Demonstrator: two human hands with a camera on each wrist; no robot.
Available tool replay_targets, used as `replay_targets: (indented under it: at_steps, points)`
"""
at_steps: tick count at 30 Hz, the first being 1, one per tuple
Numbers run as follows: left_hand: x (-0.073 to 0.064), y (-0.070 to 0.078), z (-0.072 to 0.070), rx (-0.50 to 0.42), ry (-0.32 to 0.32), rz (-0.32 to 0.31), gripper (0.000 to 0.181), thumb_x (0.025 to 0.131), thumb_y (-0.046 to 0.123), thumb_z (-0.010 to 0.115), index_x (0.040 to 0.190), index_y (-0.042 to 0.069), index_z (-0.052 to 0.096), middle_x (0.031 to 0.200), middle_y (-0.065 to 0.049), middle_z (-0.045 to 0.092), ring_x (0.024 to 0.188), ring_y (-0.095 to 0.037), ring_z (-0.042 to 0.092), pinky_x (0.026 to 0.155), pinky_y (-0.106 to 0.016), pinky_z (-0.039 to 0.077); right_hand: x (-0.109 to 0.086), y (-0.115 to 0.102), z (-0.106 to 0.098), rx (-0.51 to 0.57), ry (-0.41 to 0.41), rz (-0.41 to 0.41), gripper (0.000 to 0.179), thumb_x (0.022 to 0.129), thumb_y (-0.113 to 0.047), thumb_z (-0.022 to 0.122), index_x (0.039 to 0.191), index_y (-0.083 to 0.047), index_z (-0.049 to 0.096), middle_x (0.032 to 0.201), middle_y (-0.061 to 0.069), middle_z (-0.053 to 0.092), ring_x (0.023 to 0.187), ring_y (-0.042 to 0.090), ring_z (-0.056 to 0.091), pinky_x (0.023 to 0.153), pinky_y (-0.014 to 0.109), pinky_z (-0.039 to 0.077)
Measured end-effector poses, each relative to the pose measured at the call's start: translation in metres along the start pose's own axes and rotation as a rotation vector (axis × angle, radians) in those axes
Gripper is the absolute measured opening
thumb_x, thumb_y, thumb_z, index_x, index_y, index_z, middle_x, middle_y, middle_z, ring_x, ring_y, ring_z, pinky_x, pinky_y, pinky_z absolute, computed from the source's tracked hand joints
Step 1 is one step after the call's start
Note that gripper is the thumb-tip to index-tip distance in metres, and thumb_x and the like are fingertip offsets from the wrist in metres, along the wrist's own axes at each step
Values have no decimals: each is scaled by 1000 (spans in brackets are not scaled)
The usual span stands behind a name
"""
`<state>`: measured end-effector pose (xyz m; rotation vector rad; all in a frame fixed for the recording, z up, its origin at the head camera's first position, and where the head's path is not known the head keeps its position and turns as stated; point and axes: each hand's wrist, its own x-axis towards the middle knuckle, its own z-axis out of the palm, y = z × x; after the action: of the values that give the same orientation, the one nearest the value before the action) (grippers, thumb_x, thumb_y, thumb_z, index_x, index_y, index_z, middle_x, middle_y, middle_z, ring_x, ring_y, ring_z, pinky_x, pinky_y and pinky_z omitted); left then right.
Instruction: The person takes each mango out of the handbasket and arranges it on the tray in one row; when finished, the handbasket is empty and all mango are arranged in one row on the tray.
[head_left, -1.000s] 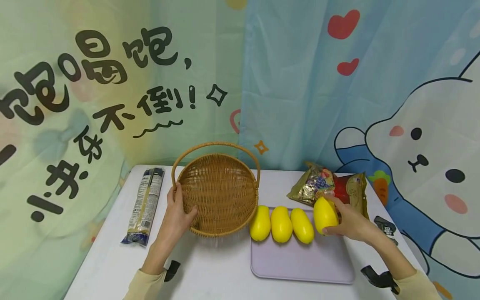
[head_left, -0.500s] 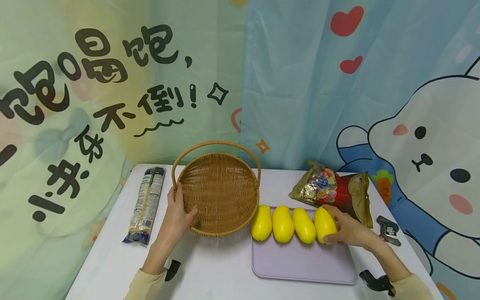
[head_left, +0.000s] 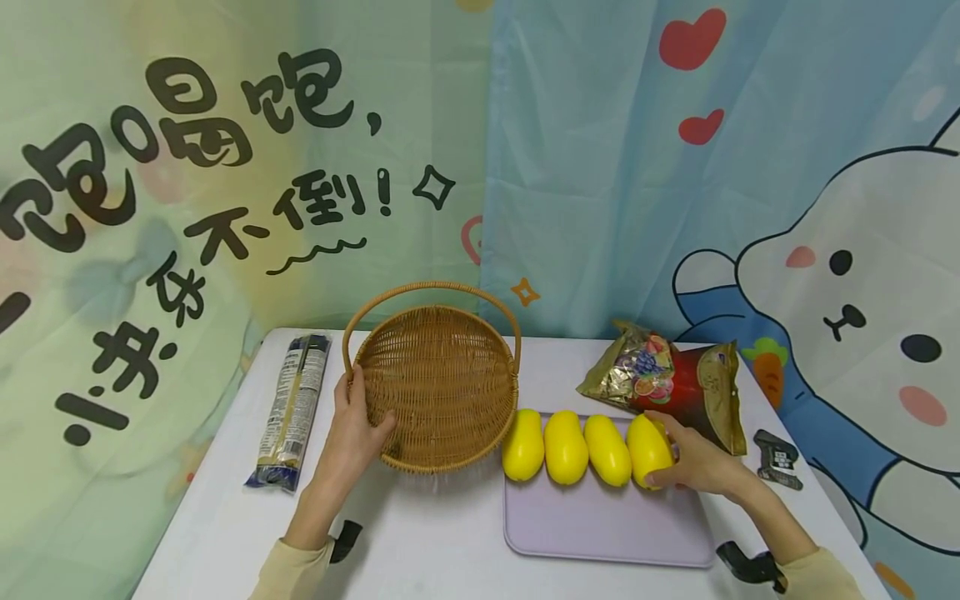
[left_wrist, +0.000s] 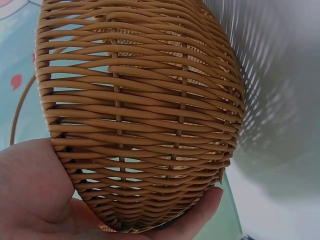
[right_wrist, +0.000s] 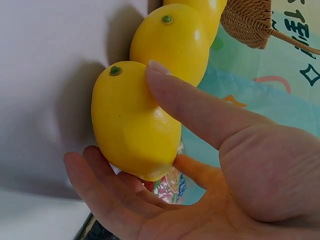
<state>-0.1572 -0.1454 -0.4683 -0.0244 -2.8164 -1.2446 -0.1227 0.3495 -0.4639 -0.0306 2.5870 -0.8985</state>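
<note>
My left hand (head_left: 360, 429) holds the left side of a round wicker basket (head_left: 438, 392) with a tall handle, the thumb on its near side. The basket is tilted so its hollow faces me; in the left wrist view the woven wall (left_wrist: 140, 110) fills most of the frame, fingers under it. My right hand (head_left: 701, 458) grips a smooth yellow mango (head_left: 649, 452) at the right end of a row, thumb over its near side and fingers curled round the far side. Three more mangoes (head_left: 566, 448) lie beside it along the back of a pale purple tray (head_left: 607, 525).
Behind the tray lies a gold and red snack bag (head_left: 667, 375). A long clear packet (head_left: 291, 412) rests at the table's left. Near the right edge sits a small black item (head_left: 777, 460). A printed curtain (head_left: 570, 167) hangs behind the white table (head_left: 435, 542).
My right hand has lowered the mango from above the tray to the end of the row and still holds it. The left hand and basket have stayed put.
</note>
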Motion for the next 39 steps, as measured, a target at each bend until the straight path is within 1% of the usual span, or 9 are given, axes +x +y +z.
replay_targets:
  at_steps: [5,12,18,21,28,31,34,35,39]
  points:
    - [0,0,0,5,3,5,93,96,15,67,161,-3,3,165,-31,4,132,-51,49,101,-56,51,-1,0,0,5,2,-10,108,78,-27,88,158,0,20,134,40,45,84,27,55,64,35,57]
    - [0,1,-1,12,2,14,91,97,16,66,161,-3,4,165,-32,5,128,-50,53,98,-55,53,-1,0,1,-6,1,-5,109,79,-30,88,158,-2,19,141,43,40,100,37,56,67,37,59]
    - [0,0,-2,16,3,23,90,98,18,65,161,-4,5,165,-31,5,125,-50,56,97,-54,54,-2,-2,-1,-26,12,1,109,78,-29,89,157,1,20,139,43,42,103,40,57,71,44,61]
    - [1,0,-2,13,-1,21,90,98,19,65,161,-3,5,165,-30,4,124,-50,56,96,-54,55,-3,-3,-3,-46,17,2,108,77,-30,89,156,3,22,137,43,44,105,40,58,77,49,61]
    - [2,0,-4,17,-13,6,89,99,22,64,162,0,5,166,-30,5,116,-49,61,85,-50,58,-5,-6,-5,-80,25,16,107,78,-32,88,155,5,23,138,44,44,111,48,56,84,56,59]
    - [3,0,-5,13,-25,7,88,100,24,63,163,1,5,166,-29,5,124,-51,55,94,-53,55,-5,-7,-6,-103,28,25,106,79,-34,87,154,5,24,140,43,44,116,53,54,88,62,56]
    - [5,0,-6,8,-39,10,87,101,26,61,163,1,5,166,-30,3,133,-53,48,101,-57,51,-6,-8,-7,-126,31,23,105,80,-35,87,154,6,24,138,43,45,116,54,53,91,66,53]
    - [5,0,-7,8,-43,10,87,102,27,61,163,1,5,166,-30,3,134,-53,46,102,-58,50,-6,-9,-8,-130,34,25,105,80,-35,86,154,7,24,137,43,46,116,54,53,91,66,52]
    - [6,-1,-7,16,-51,15,85,103,29,60,163,1,6,165,-31,4,130,-54,50,98,-58,52,-6,-10,-10,-128,42,39,105,81,-35,86,153,8,23,134,43,46,109,49,58,90,62,55]
